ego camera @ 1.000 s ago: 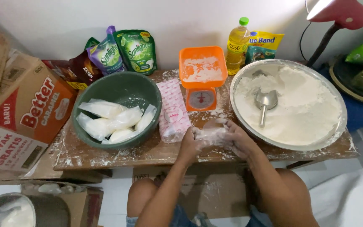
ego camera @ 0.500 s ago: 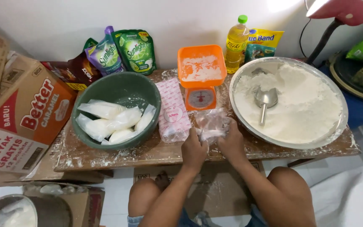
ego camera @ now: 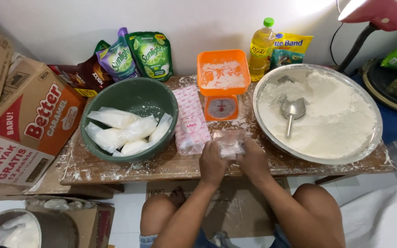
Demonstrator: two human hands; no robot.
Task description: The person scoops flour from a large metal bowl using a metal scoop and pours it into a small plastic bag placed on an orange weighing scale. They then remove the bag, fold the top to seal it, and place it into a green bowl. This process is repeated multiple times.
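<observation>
Both my hands meet at the front edge of the wooden table [ego camera: 129,166], holding a small clear plastic bag [ego camera: 229,143] with white flour in it. My left hand [ego camera: 212,161] grips its left side, my right hand [ego camera: 253,160] its right side. Just behind the bag stands an orange kitchen scale [ego camera: 222,82] with flour in its tray. A stack of clear bags with pink print [ego camera: 189,120] lies to the left of my hands. The green bowl [ego camera: 129,118] further left holds several filled flour bags.
A wide metal basin of flour [ego camera: 317,112] with a metal scoop [ego camera: 292,111] fills the right side. A cooking oil bottle [ego camera: 260,49], green pouches [ego camera: 152,54] and a yellow packet [ego camera: 290,48] line the wall. Cardboard boxes [ego camera: 37,115] stand at left, a red lamp [ego camera: 373,16] at back right.
My hands and the small bag have shifted slightly left and back toward the scale. The fingers have closed tighter around the bag's top.
</observation>
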